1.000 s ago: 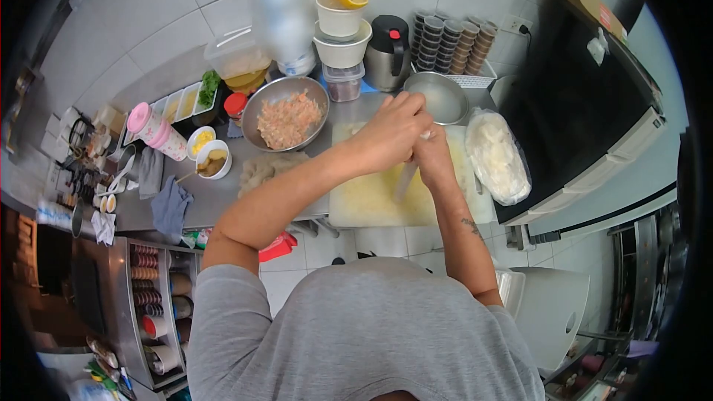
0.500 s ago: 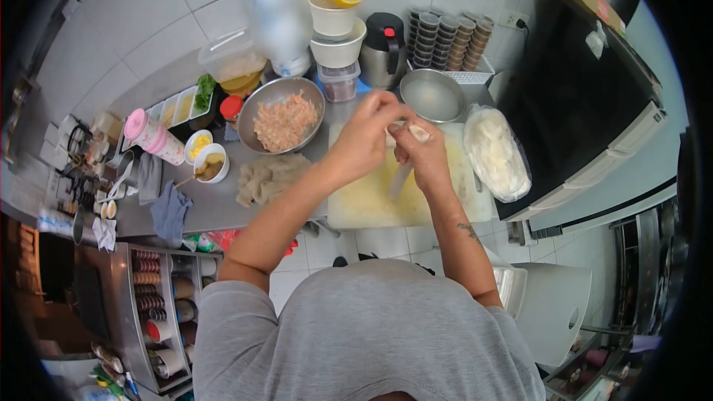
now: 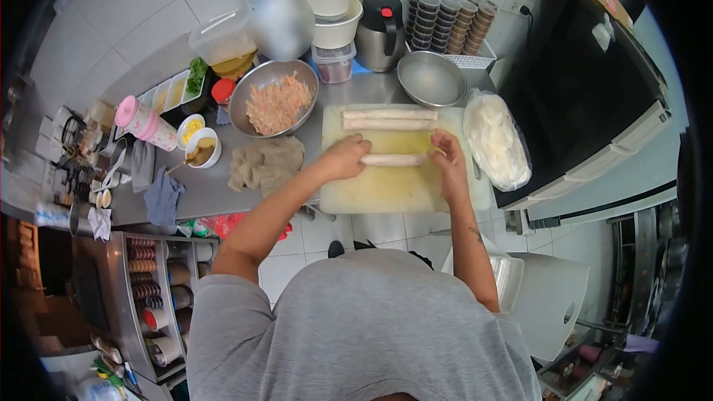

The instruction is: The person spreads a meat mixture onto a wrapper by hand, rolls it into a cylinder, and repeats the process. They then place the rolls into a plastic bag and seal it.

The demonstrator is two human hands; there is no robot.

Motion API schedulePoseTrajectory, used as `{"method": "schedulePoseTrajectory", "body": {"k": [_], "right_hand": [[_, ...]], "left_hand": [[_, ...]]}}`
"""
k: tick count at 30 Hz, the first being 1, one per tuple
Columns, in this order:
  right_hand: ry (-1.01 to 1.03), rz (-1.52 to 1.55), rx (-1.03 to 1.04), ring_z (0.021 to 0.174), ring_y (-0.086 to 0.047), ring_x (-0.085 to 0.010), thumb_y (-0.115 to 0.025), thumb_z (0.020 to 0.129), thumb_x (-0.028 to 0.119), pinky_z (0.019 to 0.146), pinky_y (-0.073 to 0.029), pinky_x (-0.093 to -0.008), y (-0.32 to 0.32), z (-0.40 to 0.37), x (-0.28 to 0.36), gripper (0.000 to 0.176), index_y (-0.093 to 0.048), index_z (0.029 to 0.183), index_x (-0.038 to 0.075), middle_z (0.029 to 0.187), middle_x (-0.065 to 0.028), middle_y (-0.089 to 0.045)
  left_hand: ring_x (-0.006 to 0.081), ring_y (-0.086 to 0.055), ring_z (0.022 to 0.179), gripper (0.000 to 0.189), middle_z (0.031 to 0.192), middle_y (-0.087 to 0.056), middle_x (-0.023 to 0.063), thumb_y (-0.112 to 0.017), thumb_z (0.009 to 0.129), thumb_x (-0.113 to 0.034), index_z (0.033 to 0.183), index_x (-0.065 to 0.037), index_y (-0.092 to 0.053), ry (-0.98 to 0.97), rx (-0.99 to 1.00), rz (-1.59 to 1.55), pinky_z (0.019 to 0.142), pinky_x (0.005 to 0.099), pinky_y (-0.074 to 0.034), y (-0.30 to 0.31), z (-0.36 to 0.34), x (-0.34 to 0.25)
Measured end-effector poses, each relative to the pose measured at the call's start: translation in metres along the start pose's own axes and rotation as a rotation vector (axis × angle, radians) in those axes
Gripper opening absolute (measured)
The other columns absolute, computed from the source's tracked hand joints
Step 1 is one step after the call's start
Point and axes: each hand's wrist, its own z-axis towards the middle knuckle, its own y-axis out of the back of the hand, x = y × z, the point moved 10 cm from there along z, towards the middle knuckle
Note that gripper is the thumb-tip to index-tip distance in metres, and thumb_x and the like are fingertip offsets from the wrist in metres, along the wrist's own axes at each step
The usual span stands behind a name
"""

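On the pale cutting board (image 3: 356,197) lies a long whitish roll (image 3: 395,160), stretched sideways between my hands. My left hand (image 3: 345,158) has its fingertips closed at the left end of this roll. By the right end is my right hand (image 3: 449,163), its fingers bent and apart, with the thumb side close to the roll; whether it touches is hard to see. Two similar rolls lie side by side along the board's far edge, the nearer one (image 3: 390,125) touching or almost touching the farther one (image 3: 390,114). The board's surface has a yellowish, wet look.
Left of the board are a crumpled beige cloth (image 3: 266,163) and a metal bowl of pinkish shredded filling (image 3: 278,104). Behind it stands an empty-looking metal bowl (image 3: 432,80). A bagged white mass (image 3: 496,141) lies at the right, beside a dark appliance (image 3: 572,89).
Both hands came down from above the board's far part and spread apart. The whitish roll, earlier mostly hidden in the raised hands, now lies straight on the board.
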Motion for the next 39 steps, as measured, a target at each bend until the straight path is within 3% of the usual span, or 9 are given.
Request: {"method": "schedulePoseTrajectory", "body": {"k": [3,6,11,17,24,27,29,35,39], "right_hand": [[0.319,-0.652,0.224,0.119,-0.049,-0.0244,-0.072,0.077,0.015,0.099,-0.04,-0.0368,-0.024,-0.023,0.013,0.052,-0.055,0.126,0.008,0.123,-0.0111,-0.056],[0.498,-0.963,0.272,0.111,-0.053,-0.0287,-0.072,0.075,0.013,0.093,-0.042,-0.0398,-0.049,-0.034,0.028,0.049,-0.058,0.122,0.006,0.12,-0.0141,-0.057],[0.423,-1.0,0.327,0.107,-0.052,-0.0307,-0.071,0.077,0.018,0.092,-0.041,-0.0417,-0.049,-0.012,-0.001,0.044,-0.061,0.118,0.006,0.115,-0.0142,-0.058],[0.615,-1.062,0.259,0.105,-0.052,-0.0317,-0.066,0.08,0.014,0.093,-0.04,-0.0421,-0.072,-0.018,0.029,0.041,-0.058,0.119,0.004,0.113,-0.013,-0.057],[0.604,-1.123,0.467,0.106,-0.051,-0.0314,-0.058,0.08,0.004,0.094,-0.039,-0.0427,-0.09,-0.001,0.013,0.032,-0.057,0.112,0.005,0.105,-0.0129,-0.055],[0.708,-1.173,0.424,0.105,-0.052,-0.0307,-0.057,0.08,0.003,0.094,-0.04,-0.0428,-0.071,0.024,0.026,0.031,-0.057,0.111,0.005,0.105,-0.0123,-0.055],[0.662,-1.192,0.422,0.105,-0.052,-0.0306,-0.057,0.081,0.004,0.094,-0.04,-0.0428,-0.066,0.042,0.036,0.031,-0.057,0.112,0.005,0.105,-0.0122,-0.055],[0.733,-1.24,0.254,0.115,-0.05,-0.0285,-0.056,0.083,0.004,0.104,-0.036,-0.0453,-0.068,0.053,0.029,0.042,-0.054,0.124,0.007,0.118,-0.0093,-0.056],[0.614,-1.219,0.267,0.118,-0.049,-0.0279,-0.055,0.084,0.006,0.106,-0.034,-0.0468,-0.071,0.057,0.017,0.044,-0.052,0.128,0.009,0.123,-0.0094,-0.055]], "left_hand": [[0.0326,-0.05,0.11,0.034,0.112,-0.053,0.0139,-0.066,0.079,-0.018,0.11,-0.008,-0.058,0.007,-0.096,0.19,0.091,0.0439,-0.038,0.007,-0.003,-0.003],[0.0317,-0.048,0.111,0.034,0.114,-0.052,0.0131,-0.065,0.08,-0.017,0.111,-0.006,-0.058,-0.079,-0.225,0.182,0.092,0.0442,-0.036,0.0,0.003,-0.032],[0.0297,-0.05,0.109,0.031,0.112,-0.055,0.0133,-0.057,0.082,-0.015,0.11,-0.003,-0.058,-0.257,-0.351,0.305,0.093,0.0434,-0.036,-0.034,0.023,-0.07],[0.0287,-0.051,0.102,0.031,0.105,-0.054,0.0114,-0.057,0.078,-0.007,0.109,-0.005,-0.056,-0.166,-0.478,0.349,0.085,0.0416,-0.036,0.006,-0.027,-0.006],[0.0306,-0.05,0.1,0.028,0.101,-0.051,0.012,-0.058,0.075,-0.005,0.102,-0.005,-0.054,-0.17,-0.336,0.23,0.083,0.0426,-0.037,0.031,-0.019,-0.004],[0.0308,-0.05,0.102,0.027,0.102,-0.051,0.0122,-0.059,0.075,-0.007,0.102,-0.004,-0.054,-0.179,-0.354,0.237,0.083,0.0432,-0.037,0.046,0.001,-0.015],[0.0309,-0.05,0.104,0.028,0.102,-0.051,0.0123,-0.059,0.075,-0.007,0.103,-0.005,-0.055,-0.199,-0.397,0.28,0.084,0.0437,-0.037,0.055,0.023,-0.018],[0.0312,-0.049,0.109,0.031,0.108,-0.052,0.0131,-0.059,0.077,-0.007,0.108,-0.006,-0.058,-0.06,-0.337,0.177,0.09,0.046,-0.037,0.056,0.054,0.015],[0.0316,-0.055,0.101,0.031,0.105,-0.056,0.0142,-0.057,0.079,-0.001,0.109,-0.004,-0.058,0.112,-0.59,0.054,0.087,0.043,-0.044,0.075,0.01,0.051]]}}
